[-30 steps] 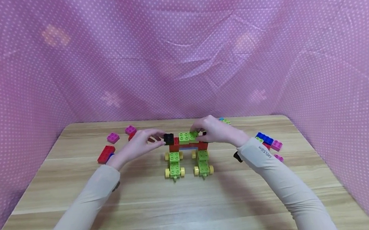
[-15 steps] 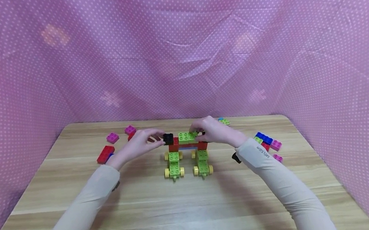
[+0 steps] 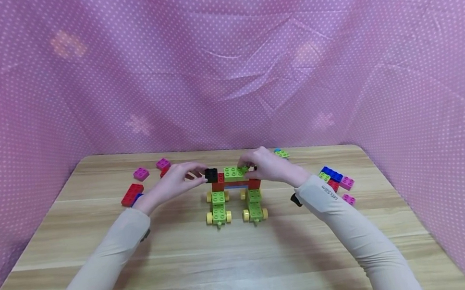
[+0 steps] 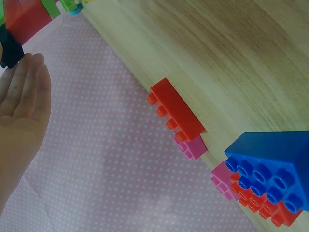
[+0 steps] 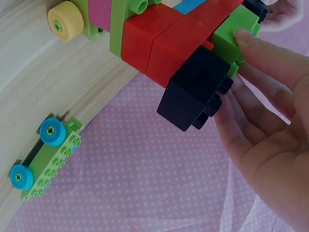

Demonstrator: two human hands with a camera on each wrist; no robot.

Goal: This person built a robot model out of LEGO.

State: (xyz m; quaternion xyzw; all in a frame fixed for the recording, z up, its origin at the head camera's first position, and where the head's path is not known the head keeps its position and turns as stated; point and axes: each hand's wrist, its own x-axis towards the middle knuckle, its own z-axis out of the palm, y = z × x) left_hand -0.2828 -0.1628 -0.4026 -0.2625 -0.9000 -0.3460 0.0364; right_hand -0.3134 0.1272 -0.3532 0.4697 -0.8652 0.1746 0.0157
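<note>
A brick bridge spans two green wheeled bases [image 3: 219, 209] with yellow wheels; red bricks [image 3: 218, 186] carry the top row. At its left end sits a black brick [image 3: 211, 175], pinched between thumb and fingers of my left hand [image 3: 178, 180]. In the left wrist view, the fingertips reach the black brick [image 4: 11, 50] with fingers fairly straight. My right hand [image 3: 272, 165] holds a light green brick [image 5: 235, 33] on top, thumb on one side and fingers on the other. Beside those fingers, another black brick [image 5: 195, 89] caps the right end. A second light green brick [image 3: 230, 173] lies mid-row.
Left on the table lie a red brick [image 3: 132, 194] and pink bricks [image 3: 141, 174]. At right are a blue brick [image 3: 332, 173] and pink ones [image 3: 347, 182]. Behind stands a green base with blue wheels [image 5: 50, 159]. A pink dotted cloth [image 3: 223, 68] surrounds the table.
</note>
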